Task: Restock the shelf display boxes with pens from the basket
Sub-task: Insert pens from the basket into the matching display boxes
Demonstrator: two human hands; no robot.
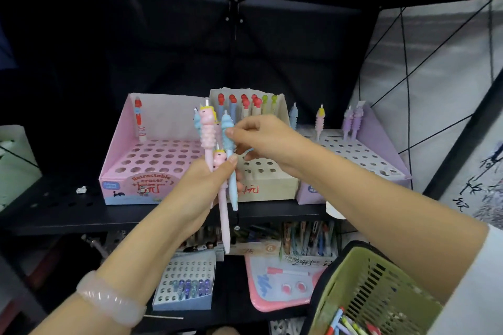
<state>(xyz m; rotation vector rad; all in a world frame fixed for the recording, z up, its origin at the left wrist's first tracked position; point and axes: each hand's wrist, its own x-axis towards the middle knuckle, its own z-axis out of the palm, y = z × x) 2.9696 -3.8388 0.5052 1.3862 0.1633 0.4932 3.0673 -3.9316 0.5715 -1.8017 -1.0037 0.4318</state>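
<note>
My left hand (pixel 202 187) grips a bunch of unicorn-topped pens (pixel 208 130), pink and blue, held upright in front of the shelf. My right hand (pixel 261 139) pinches the top of the blue pen (pixel 228 128) in that bunch. Behind stand three display boxes with hole grids: a pink one (pixel 152 155) with one red-capped pen, a beige one (pixel 268 185) with red- and green-topped pens along its back row, and a lilac one (pixel 362 155) holding a few pastel unicorn pens. The green basket (pixel 362 288) hangs on my right forearm, with several pens in its bottom.
The boxes stand on a black perforated shelf (pixel 60 201). The shelf below holds a blue box of purple pens (pixel 187 285), a pink drawing board (pixel 283 283) and boxes of packaged pens (pixel 307 239). A black wire side frame (pixel 405 95) closes the right.
</note>
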